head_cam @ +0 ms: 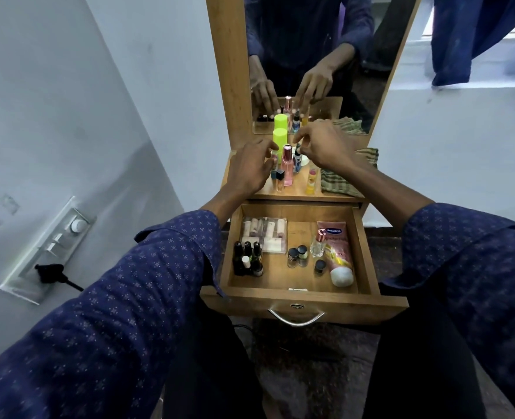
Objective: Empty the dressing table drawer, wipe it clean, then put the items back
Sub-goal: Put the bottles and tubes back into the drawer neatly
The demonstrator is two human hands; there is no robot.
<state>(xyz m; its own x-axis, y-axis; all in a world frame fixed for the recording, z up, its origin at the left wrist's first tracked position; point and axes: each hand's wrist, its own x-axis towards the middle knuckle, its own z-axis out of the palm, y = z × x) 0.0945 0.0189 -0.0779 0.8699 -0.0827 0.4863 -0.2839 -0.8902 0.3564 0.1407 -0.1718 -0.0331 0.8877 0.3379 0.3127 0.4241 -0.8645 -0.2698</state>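
Note:
The wooden drawer (366,252) stands pulled out. Inside it lie a clear packet of white tubes (265,237), black nail polish bottles (248,258), small dark-lidded jars (298,256), a glass perfume bottle (318,244) and a pink Vaseline tube (337,255). More items stand on the tabletop (295,193): a neon green can (280,138), a pink perfume bottle (287,165), a yellow bottle (311,179) and a striped cloth (339,182). My left hand (250,167) curls its fingers round a small clear bottle (275,158). My right hand (321,143) pinches the top of a small dark bottle (297,160).
A tall mirror (310,55) in a wooden frame rises behind the tabletop and reflects both hands. A switchboard with a black plug (50,252) is on the left wall. A blue cloth (477,40) hangs at the upper right. My legs are below the drawer handle (296,319).

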